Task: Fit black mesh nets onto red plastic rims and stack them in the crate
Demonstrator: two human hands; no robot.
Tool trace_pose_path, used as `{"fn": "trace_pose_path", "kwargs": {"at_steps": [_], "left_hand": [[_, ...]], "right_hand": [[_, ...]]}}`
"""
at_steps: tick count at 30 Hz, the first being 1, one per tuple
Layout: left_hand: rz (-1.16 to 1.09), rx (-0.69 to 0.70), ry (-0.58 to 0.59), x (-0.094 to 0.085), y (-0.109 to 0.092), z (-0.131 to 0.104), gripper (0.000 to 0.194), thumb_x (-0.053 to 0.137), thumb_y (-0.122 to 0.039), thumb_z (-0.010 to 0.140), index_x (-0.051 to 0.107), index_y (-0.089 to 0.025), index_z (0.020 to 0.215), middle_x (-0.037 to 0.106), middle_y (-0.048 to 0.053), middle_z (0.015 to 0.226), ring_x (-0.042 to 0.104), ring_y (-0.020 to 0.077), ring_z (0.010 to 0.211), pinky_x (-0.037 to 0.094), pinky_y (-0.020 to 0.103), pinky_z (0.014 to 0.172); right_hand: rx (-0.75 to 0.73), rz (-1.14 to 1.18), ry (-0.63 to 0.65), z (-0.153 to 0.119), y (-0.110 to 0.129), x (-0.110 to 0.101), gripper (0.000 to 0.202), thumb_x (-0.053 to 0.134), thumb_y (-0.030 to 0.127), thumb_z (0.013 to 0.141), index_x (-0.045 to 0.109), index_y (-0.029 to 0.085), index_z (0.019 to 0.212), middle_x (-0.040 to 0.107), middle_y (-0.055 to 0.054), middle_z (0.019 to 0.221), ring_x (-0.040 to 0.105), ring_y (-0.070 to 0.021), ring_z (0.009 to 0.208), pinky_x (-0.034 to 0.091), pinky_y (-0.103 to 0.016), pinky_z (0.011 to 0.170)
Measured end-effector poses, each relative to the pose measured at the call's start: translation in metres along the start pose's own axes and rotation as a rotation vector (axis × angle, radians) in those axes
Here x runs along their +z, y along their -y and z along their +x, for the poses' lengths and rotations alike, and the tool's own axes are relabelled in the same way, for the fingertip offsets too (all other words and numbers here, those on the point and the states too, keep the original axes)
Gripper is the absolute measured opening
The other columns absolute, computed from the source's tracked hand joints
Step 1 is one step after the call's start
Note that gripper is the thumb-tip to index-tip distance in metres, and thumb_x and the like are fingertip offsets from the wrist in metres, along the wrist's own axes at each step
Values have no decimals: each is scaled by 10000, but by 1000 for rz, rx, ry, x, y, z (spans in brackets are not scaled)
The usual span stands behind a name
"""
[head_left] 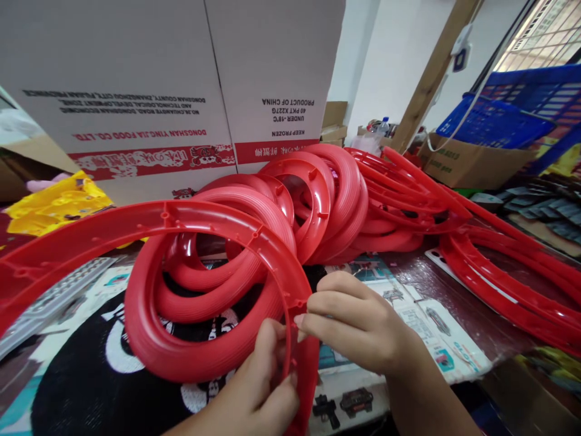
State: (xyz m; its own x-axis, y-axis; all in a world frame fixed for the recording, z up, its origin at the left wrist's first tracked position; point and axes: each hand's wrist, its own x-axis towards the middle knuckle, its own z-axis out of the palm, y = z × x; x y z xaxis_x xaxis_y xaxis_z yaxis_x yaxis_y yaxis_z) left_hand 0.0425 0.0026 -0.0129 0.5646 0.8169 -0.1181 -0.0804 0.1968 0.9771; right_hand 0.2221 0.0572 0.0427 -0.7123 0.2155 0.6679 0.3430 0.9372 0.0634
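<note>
A large curved red plastic track piece (pixel 204 217) arcs from the left edge across to the front centre, its ribbed hollow side showing. My left hand (pixel 267 381) grips its near end, fingers wrapped round the edge. Just right of it, my right hand (pixel 351 321) is closed, with thumb and fingertips pinched at the inner side of the same piece. Beneath and behind the arc lie several ridged red rings (pixel 195 357), partly on a round black mat (pixel 86 369) with white lettering.
Behind the rings stands a large white carton (pixel 136 48). More red curved pieces (pixel 512 284) lie at the right. A yellow bag (pixel 59 206) is at the left. Blue baskets (pixel 494 121) and a brown box (pixel 472 163) sit at the back right.
</note>
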Motion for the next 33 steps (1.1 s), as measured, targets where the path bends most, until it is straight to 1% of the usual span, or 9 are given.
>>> {"fn": "trace_pose_path", "kwargs": {"at_steps": [9, 11, 13, 15, 18, 21, 23, 27, 33], "left_hand": [[21, 14, 31, 4, 10, -2, 313, 461, -462, 904, 355, -214, 1064, 484, -4, 803, 391, 118, 642, 305, 262, 595], [-8, 18, 20, 4, 9, -2, 430, 493, -410, 885, 298, -204, 1209, 524, 9, 824, 429, 128, 664, 330, 271, 620], [-41, 25, 7, 3, 9, -1, 615, 509, -350, 864, 162, -199, 1349, 559, 21, 848, 488, 146, 696, 365, 285, 651], [-107, 3, 20, 1, 11, -1, 730, 520, -335, 851, 70, -208, 1411, 581, 32, 870, 542, 162, 720, 402, 297, 668], [-252, -54, 44, 0, 14, -1, 695, 597, -310, 824, 193, -277, 1388, 590, 69, 1035, 596, 161, 755, 467, 313, 693], [-409, -3, 47, -2, 12, 0, 585, 718, -255, 754, 398, -290, 1243, 527, 95, 1251, 632, 192, 904, 501, 322, 745], [-488, 39, 54, -2, 9, 3, 492, 740, -286, 755, 465, -270, 1163, 534, 95, 1277, 627, 229, 1010, 501, 313, 769], [-410, 74, -67, -3, 3, 6, 435, 659, -291, 845, 447, -272, 1224, 614, 86, 1215, 618, 220, 1077, 486, 325, 886], [-295, 97, -190, 4, -2, 3, 658, 649, -261, 822, 317, -229, 1389, 619, 132, 1229, 614, 256, 1093, 490, 359, 917]], "right_hand": [[-10, 53, 19, 1, -13, 8, 138, 561, 146, 906, 656, 108, 814, 642, -55, 777, 503, -126, 751, 506, -253, 695], [3, 51, 29, 1, -13, 10, 103, 595, 151, 886, 655, 114, 810, 658, -48, 791, 494, -123, 737, 499, -257, 692], [26, 52, 51, 1, -13, 12, 66, 624, 159, 868, 656, 124, 822, 682, -44, 826, 497, -127, 742, 498, -271, 704], [62, 62, 93, 1, -13, 13, 55, 628, 161, 865, 659, 132, 831, 702, -44, 867, 513, -133, 758, 500, -288, 726], [99, 111, 142, 0, -12, 11, 94, 595, 170, 887, 662, 126, 838, 712, -59, 900, 539, -144, 794, 504, -294, 757], [100, 176, 112, -1, -10, 9, 137, 567, 201, 909, 661, 130, 839, 703, -66, 879, 532, -143, 800, 501, -279, 766], [99, 203, 95, 0, -9, 9, 139, 570, 205, 907, 658, 134, 826, 694, -62, 856, 515, -137, 776, 496, -270, 755], [89, 248, 100, 2, -5, 12, 129, 584, 196, 897, 652, 129, 811, 684, -57, 830, 503, -131, 756, 490, -260, 739], [94, 156, 55, 2, -3, 15, 103, 588, 165, 890, 637, 124, 810, 656, -75, 860, 553, -120, 787, 495, -244, 714]]}}
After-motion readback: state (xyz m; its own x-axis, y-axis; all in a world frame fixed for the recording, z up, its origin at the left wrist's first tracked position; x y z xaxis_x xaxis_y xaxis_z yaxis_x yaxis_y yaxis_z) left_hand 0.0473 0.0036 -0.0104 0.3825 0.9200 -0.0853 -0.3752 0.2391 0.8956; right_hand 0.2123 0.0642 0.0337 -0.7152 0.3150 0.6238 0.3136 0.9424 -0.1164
